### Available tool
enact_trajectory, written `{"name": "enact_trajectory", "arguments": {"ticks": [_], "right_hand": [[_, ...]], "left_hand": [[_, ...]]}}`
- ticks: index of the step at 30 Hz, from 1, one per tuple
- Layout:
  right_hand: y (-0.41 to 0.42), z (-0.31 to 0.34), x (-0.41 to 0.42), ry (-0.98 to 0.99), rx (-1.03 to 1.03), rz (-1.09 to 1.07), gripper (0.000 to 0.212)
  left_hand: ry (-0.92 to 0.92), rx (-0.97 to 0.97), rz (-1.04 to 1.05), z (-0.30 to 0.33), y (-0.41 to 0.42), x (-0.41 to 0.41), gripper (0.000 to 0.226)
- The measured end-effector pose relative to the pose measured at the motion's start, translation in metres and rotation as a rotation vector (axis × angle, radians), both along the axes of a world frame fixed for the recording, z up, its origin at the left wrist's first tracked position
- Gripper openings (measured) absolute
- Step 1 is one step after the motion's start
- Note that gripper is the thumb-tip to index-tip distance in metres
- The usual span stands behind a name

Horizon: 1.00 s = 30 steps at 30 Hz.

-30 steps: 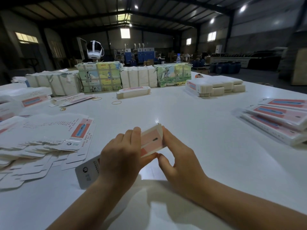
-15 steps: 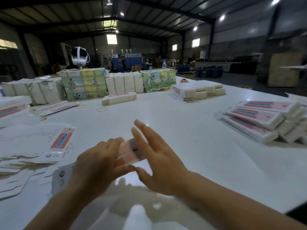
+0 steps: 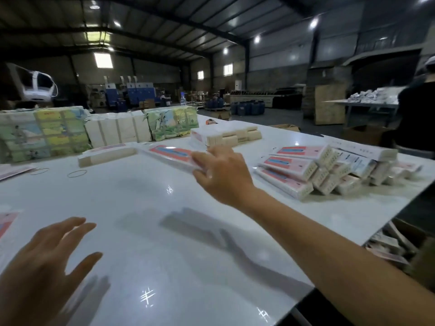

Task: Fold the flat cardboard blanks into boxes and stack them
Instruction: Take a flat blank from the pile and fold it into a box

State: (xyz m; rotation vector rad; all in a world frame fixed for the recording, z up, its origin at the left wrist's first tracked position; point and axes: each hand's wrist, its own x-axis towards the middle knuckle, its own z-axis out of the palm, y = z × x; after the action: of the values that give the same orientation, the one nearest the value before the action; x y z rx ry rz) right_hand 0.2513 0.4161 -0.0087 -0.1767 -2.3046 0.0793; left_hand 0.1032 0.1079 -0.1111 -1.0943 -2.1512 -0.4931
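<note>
My right hand [image 3: 221, 172] is stretched out over the white table [image 3: 146, 231] and holds a long folded box [image 3: 171, 156] with a pink and blue face by its near end, above the table surface. To the right of it lies a stack of folded boxes [image 3: 296, 170] of the same kind, piled in rows. My left hand [image 3: 40, 269] hovers at the lower left with fingers spread, holding nothing. A sliver of the flat blanks [image 3: 7, 220] shows at the left edge.
Another folded box [image 3: 106, 154] lies at the back centre, with rubber bands [image 3: 77, 173] near it. Wrapped bundles [image 3: 44, 132] and white packs [image 3: 117, 129] line the far edge, a low white stack [image 3: 226, 135] beside them. A person [image 3: 414, 114] stands at the far right.
Both hands were working the box together near me. Now my right hand alone has carried it forward and to the right toward the stack, and my left hand has let go. The view turned right.
</note>
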Motion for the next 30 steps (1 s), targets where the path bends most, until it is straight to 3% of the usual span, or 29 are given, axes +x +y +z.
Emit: {"name": "enact_trajectory", "arguments": {"ticks": [2,5,7,9,14,18,22,25,28,30], "right_hand": [[0.053,0.007,0.009,0.015,0.041,-0.216,0.035],[0.133,-0.006,0.036,-0.141,0.056,-0.545,0.04],[0.172,-0.022,0.057,-0.288,0.051,-0.712,0.04],[0.193,-0.036,0.07,-0.346,0.045,-0.766,0.042],[0.193,-0.032,0.076,-0.378,-0.005,-0.811,0.046],[0.137,-0.002,0.052,-0.27,-0.043,-0.649,0.051],[0.023,0.005,0.004,-0.18,-0.04,-0.129,0.036],[-0.058,-0.021,-0.028,-0.342,-0.1,0.148,0.031],[-0.105,-0.061,-0.047,-0.543,-0.058,0.18,0.029],[-0.112,-0.079,-0.051,-0.548,-0.041,0.194,0.029]], "left_hand": [[-0.08,0.0,0.026,-0.01,0.0,-0.006,0.064],[-0.209,0.011,-0.013,-0.019,0.005,-0.009,0.043],[-0.236,-0.008,-0.044,-0.026,0.01,-0.014,0.055],[-0.263,-0.019,-0.095,-0.029,0.015,-0.013,0.064],[-0.278,-0.006,-0.107,-0.019,0.019,-0.004,0.059],[-0.247,-0.065,-0.036,-0.008,0.019,0.009,0.037],[-0.326,-0.082,0.022,0.002,0.016,0.027,0.006],[-0.385,-0.075,0.062,0.011,0.016,0.041,0.007],[-0.422,-0.052,0.055,0.016,0.014,0.049,0.011],[-0.428,-0.04,0.06,0.017,0.014,0.051,0.015]]}}
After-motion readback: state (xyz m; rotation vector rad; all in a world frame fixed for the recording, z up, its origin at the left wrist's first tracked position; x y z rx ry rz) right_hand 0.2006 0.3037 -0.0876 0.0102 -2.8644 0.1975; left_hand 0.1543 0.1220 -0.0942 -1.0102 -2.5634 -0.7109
